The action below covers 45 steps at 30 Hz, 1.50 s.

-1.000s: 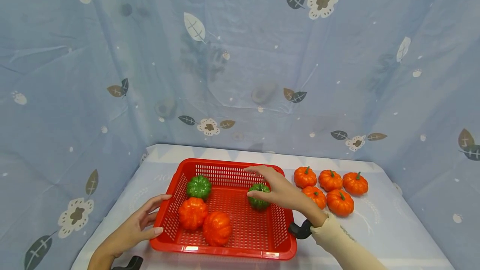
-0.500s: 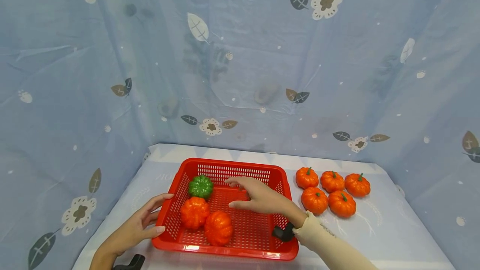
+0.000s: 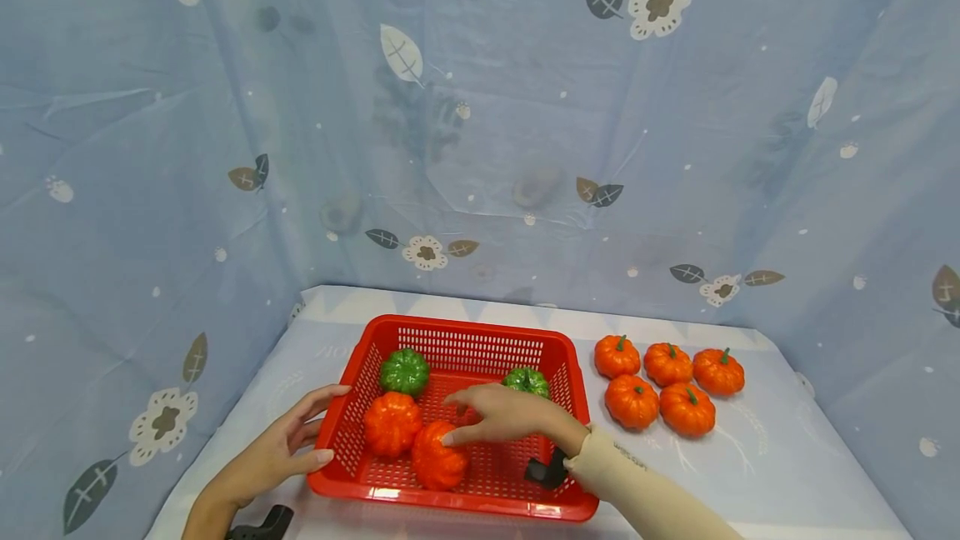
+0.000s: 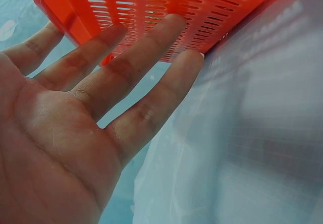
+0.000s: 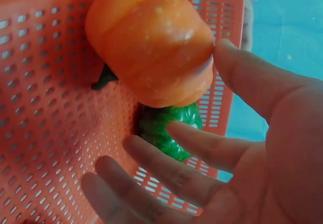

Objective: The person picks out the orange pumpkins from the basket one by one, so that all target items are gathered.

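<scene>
Blue leaf-print curtain (image 3: 487,140), pale tabletop (image 3: 787,461)

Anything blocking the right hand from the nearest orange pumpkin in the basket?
Nothing visible stands between the right hand and that orange pumpkin; the thumb tip is at its side. In the wrist view, a green pumpkin shows behind it.

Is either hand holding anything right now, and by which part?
Nothing is gripped. The right hand is open beside the nearest orange pumpkin; the left hand only touches the red basket at its left side, fingers spread.
</scene>
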Each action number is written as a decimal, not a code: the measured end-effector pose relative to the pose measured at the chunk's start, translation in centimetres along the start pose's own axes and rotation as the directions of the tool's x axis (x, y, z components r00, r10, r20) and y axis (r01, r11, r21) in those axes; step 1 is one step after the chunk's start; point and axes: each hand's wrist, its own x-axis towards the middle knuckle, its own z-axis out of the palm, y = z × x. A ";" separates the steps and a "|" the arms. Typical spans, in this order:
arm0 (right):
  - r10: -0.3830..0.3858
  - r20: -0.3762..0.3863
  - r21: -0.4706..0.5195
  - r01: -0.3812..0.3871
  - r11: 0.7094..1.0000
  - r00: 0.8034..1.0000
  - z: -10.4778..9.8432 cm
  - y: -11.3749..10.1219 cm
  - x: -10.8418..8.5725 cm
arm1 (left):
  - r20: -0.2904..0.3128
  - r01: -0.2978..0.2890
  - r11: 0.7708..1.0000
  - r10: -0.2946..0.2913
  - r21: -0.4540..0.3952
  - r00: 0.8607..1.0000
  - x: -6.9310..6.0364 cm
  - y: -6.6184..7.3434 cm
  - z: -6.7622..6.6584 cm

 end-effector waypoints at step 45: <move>-0.101 0.096 0.299 0.068 0.952 0.990 0.7 -1.1 0.1 | -0.024 0.007 1.000 -0.007 0.014 1.000 -0.1 -0.2 0.2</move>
